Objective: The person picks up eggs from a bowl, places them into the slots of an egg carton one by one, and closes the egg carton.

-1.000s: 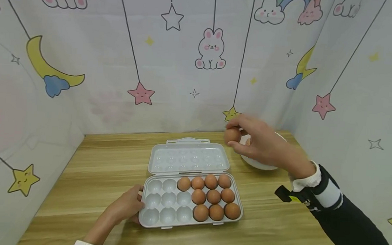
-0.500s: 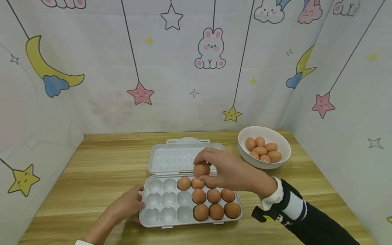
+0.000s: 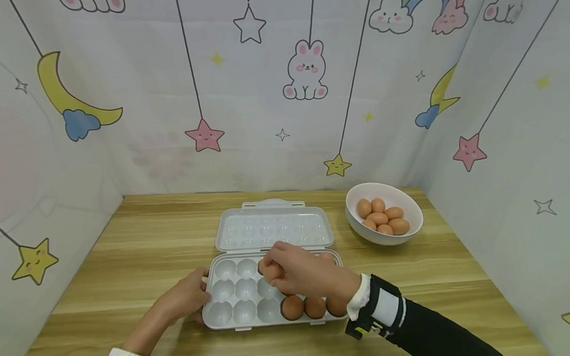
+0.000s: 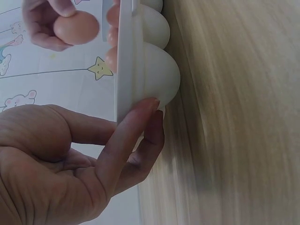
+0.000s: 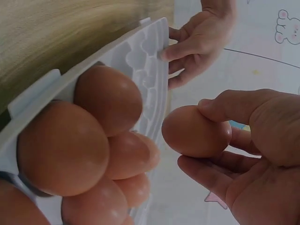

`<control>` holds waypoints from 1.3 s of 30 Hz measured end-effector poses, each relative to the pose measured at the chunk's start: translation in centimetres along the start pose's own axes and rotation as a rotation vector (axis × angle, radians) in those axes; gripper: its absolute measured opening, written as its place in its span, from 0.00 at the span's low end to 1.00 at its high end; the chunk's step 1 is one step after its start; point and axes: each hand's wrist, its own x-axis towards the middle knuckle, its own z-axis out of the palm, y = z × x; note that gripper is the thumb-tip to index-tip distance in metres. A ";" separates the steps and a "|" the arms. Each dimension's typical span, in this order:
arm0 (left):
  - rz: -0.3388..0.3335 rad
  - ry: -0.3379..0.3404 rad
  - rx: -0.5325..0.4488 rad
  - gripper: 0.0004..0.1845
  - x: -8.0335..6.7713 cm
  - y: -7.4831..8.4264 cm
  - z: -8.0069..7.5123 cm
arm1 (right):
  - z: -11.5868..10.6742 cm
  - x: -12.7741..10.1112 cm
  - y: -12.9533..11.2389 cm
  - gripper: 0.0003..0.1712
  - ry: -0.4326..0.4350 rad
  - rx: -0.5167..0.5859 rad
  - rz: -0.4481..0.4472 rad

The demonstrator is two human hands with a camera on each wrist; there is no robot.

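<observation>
Left hand (image 3: 182, 301): fingers straight, pressed against left end of egg tray (image 3: 240, 299).
Egg tray: open on wooden table (image 3: 156, 236), lid laid back, right cells filled.
Right hand (image 3: 304, 273): pinching one brown egg (image 5: 197, 131), just above tray's middle cells.
Bowl (image 3: 383, 214): holding eggs, far right, well apart.
</observation>
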 end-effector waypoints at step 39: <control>-0.006 0.002 -0.023 0.29 -0.1 -0.2 0.2 | 5.4 0.2 1.4 0.08 0.120 -0.380 -0.072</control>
